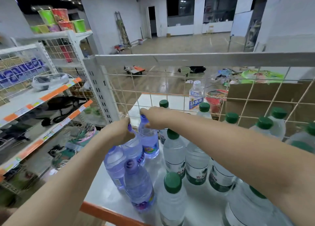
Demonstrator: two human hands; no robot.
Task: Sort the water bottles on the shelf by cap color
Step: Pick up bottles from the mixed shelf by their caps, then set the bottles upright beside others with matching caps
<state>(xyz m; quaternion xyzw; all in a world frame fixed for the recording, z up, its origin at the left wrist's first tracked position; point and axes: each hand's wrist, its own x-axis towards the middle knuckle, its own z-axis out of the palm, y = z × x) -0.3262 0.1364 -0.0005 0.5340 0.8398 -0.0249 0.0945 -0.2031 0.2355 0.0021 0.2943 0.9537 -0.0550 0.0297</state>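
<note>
on the shelf [201, 207] in front of me, one cluster of bottles [136, 178] stands at the left and a bigger group of bottles [196, 168] spreads to its right. my left hand [119, 132] and right hand [156, 117] sit on the tops of the two farthest bottles of the left cluster. the wire grid [170, 89] stands behind them, a lone bottle [196, 94] beyond it.

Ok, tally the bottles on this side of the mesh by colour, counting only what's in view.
Purple-tinted bottles: 4
Clear bottles with green caps showing: 10
Clear bottles with caps hidden under the right arm: 2
Total: 16
</note>
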